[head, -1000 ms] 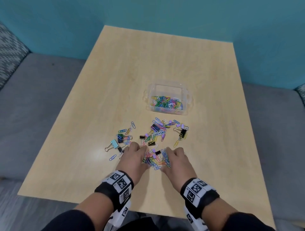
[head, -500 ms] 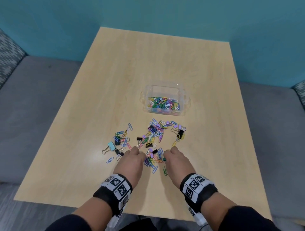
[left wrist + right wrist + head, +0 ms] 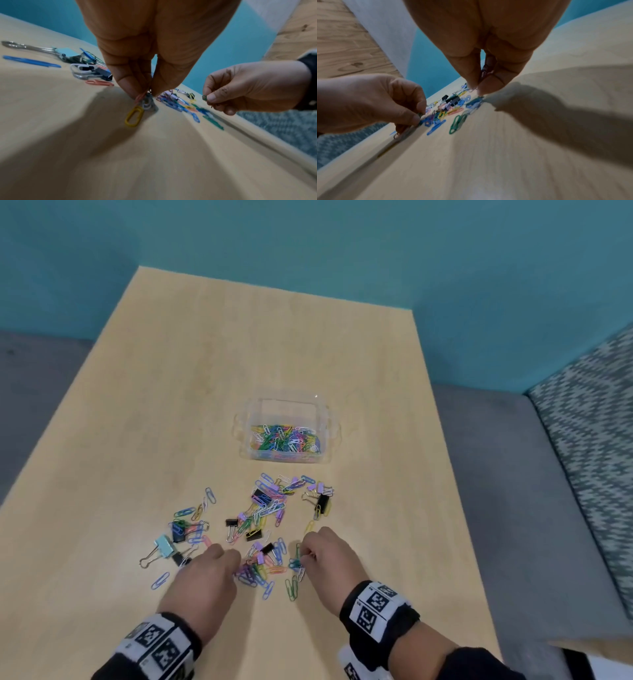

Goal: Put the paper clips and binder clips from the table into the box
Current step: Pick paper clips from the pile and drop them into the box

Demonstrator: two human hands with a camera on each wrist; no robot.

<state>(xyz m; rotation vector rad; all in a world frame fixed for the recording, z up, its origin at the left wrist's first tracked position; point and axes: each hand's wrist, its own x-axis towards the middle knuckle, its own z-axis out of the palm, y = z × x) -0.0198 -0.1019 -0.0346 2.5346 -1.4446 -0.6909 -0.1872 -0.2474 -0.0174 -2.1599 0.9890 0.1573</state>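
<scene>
A scatter of coloured paper clips (image 3: 265, 508) and black, lilac and light-blue binder clips (image 3: 165, 546) lies on the wooden table (image 3: 239, 344) in front of a clear plastic box (image 3: 287, 429) that holds several paper clips. My left hand (image 3: 236, 561) pinches a bunch of paper clips (image 3: 145, 100) at the near edge of the pile, a yellow clip (image 3: 134, 118) dangling from it. My right hand (image 3: 303, 556) pinches a few paper clips (image 3: 485, 71) just right of the pile, slightly above the table.
The table's near edge is close below my wrists. Grey sofa cushions (image 3: 513, 460) flank the table on both sides, with a patterned pillow (image 3: 589, 419) at the right. A teal wall (image 3: 342, 241) stands behind the table.
Both hands have drawn apart and closed on clips from the near part of the pile. The right hand has lifted slightly with its clips. The camera view has shifted.
</scene>
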